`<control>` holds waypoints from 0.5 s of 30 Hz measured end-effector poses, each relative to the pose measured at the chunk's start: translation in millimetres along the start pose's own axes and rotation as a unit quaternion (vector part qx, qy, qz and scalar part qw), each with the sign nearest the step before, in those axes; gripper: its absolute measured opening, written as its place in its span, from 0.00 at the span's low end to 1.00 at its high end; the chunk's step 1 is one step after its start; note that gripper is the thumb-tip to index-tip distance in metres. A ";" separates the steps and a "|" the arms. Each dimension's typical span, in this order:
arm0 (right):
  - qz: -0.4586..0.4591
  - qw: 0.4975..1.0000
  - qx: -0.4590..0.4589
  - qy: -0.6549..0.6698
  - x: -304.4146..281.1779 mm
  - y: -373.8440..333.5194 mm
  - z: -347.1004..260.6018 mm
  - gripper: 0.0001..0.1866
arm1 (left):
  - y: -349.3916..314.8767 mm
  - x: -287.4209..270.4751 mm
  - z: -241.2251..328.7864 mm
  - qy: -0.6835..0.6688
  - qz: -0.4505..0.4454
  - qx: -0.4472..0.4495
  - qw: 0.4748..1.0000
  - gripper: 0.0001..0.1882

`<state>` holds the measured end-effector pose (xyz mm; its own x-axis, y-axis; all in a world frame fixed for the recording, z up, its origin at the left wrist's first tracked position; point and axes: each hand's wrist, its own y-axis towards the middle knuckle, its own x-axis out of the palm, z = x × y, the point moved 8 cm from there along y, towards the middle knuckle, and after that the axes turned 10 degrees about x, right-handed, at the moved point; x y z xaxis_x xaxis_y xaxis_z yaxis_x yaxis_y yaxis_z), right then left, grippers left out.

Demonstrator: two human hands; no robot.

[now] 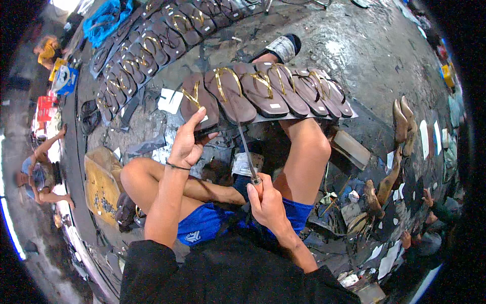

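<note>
The left hand, left of the frame's centre, is partly curled; its thumb lies on the leftmost of a row of brown sandals, and its fingers are bent below the edge, so that it holds the row's left end. The right hand, just below the centre, is closed in a fist around the handle of a tool; the tool's long thin metal rod points up and slightly left, over the second sandal from the left; whether its tip touches that sandal cannot be told. The sandals stand side by side across the upper middle of the frame, most with gold straps, a few with dark ones; a grey board shows under their right end, just above the right knee. A white paper lies just left of the row; more sandals fill the upper left, near a blue bag; a tan tray with small dark bits sits at the left; foot-shaped forms lie at the right; another person shows at the far left.
</note>
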<state>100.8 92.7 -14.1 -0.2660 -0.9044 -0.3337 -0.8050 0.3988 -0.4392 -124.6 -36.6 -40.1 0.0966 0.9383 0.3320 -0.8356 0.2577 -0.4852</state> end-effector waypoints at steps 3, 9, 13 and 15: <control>0.006 1.000 -0.020 0.000 -1.8 3.7 -5.6 0.19 | -7.6 5.3 1.5 -0.001 0.009 0.000 1.000 0.16; -0.020 0.999 -0.016 -0.021 1.7 14.1 -7.7 0.16 | -8.6 3.2 -5.5 -0.005 0.021 -0.008 1.000 0.16; -0.083 0.996 -0.005 -0.022 2.4 29.3 -15.7 0.15 | -12.8 -2.9 -18.7 -0.024 0.041 -0.017 0.999 0.15; -0.072 0.996 -0.010 -0.059 1.4 36.1 -19.0 0.16 | -15.0 -3.9 -27.6 -0.048 0.033 -0.025 0.998 0.14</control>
<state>61.3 103.0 -14.6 -0.0847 -0.9272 -0.3648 -0.8411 0.2628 -0.4728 -97.6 -37.7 -56.5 -0.0114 0.9277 0.3732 -0.8103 0.2101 -0.5471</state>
